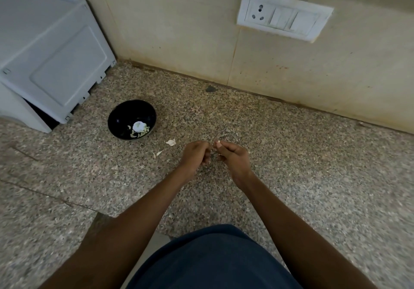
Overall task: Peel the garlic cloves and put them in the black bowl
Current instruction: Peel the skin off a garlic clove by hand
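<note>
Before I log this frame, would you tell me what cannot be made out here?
- Garlic clove, head view: only a white tip shows above the right hand; the fingers hide whether it is peeled.
- Left hand: curled fingers hide whether it holds anything.
- Black bowl: contents too small to count.
- White appliance: cut off by the left edge.

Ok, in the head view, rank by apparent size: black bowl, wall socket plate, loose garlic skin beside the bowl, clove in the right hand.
1. Wall socket plate
2. Black bowl
3. Loose garlic skin
4. Clove, only its tip showing above the right hand, so its true size is unclear.
</note>
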